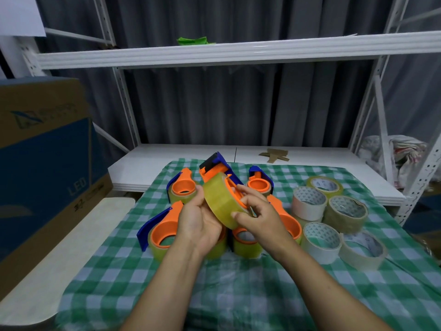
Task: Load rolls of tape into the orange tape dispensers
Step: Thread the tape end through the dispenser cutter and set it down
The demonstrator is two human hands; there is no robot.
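Note:
Above the green checked cloth [238, 287] I hold an orange and blue tape dispenser [216, 169] with a yellowish clear tape roll [218, 203] on its orange hub. My left hand [199, 220] grips the roll and dispenser from below on the left. My right hand [256, 212] has its thumb on the roll's edge and its fingers curled over the hub side. Several loaded orange dispensers lie on the cloth around the hands, one at the front left [162, 232] and one at the back left [182, 187].
Several loose tape rolls [334, 218] stand in a cluster on the cloth's right side. A large cardboard box [45, 158] stands at the left. White metal shelving [238, 53] rises behind, with cardboard scraps [274, 155] on its low shelf.

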